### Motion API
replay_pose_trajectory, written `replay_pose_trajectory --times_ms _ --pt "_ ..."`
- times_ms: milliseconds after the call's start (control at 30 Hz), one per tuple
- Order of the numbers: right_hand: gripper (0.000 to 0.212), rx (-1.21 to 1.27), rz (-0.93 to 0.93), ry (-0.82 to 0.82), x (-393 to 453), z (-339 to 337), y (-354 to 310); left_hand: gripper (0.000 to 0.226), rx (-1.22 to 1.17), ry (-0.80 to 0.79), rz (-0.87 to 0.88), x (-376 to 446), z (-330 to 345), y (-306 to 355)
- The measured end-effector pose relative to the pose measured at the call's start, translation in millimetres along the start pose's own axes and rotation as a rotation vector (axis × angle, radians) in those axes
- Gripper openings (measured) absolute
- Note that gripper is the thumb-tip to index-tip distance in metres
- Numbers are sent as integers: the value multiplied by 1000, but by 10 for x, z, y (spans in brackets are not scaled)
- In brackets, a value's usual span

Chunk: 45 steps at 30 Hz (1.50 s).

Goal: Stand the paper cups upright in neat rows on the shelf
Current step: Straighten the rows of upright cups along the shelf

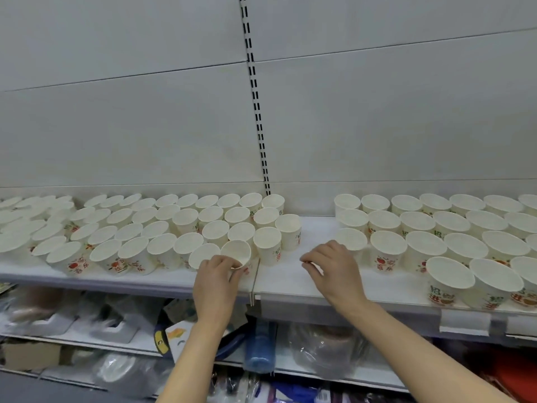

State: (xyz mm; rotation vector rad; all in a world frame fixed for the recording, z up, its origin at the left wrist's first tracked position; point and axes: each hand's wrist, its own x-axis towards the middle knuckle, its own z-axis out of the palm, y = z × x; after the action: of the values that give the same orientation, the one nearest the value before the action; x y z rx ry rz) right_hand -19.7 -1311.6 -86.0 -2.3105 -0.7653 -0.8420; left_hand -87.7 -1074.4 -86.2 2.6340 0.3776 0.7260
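Several white paper cups with red and green print stand upright in rows on the white shelf (284, 274). One group (162, 225) fills the left half, another group (441, 228) the right half, with a bare gap between them. My left hand (216, 274) grips a tilted cup (236, 252) at the front right corner of the left group. My right hand (329, 264) hovers over the bare gap with fingers loosely curled and nothing in it, just in front of a cup (350, 239) at the near left corner of the right group.
The shelf's back panel (174, 126) is plain grey with a slotted upright (257, 106) in the middle. Below the front edge, a lower shelf (290, 365) carries wrapped plastic goods, a blue roll (258, 349) and printed packets. Price tag holders (465, 322) hang at the right.
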Motion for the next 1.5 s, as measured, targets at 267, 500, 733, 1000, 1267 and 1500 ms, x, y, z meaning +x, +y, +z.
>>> replay_pose_trajectory --times_ms 267,500,733,1000,1267,1500 --pt "28 7 54 -143 405 488 -344 5 -393 -81 92 -40 -318 -213" --pt "14 -67 81 -87 467 587 -404 21 -592 -105 25 56 -433 -215" --pt "5 -43 187 102 169 151 -435 20 -703 -105 90 68 -372 37" --pt "3 -166 256 299 -605 -756 -126 11 -724 -243 241 -105 85 865" --pt "7 -274 244 269 -867 -1222 397 4 -526 -318 392 -242 586 1537" --pt "9 -306 125 243 -833 -1249 589 9 -451 -289 369 -346 679 1604"
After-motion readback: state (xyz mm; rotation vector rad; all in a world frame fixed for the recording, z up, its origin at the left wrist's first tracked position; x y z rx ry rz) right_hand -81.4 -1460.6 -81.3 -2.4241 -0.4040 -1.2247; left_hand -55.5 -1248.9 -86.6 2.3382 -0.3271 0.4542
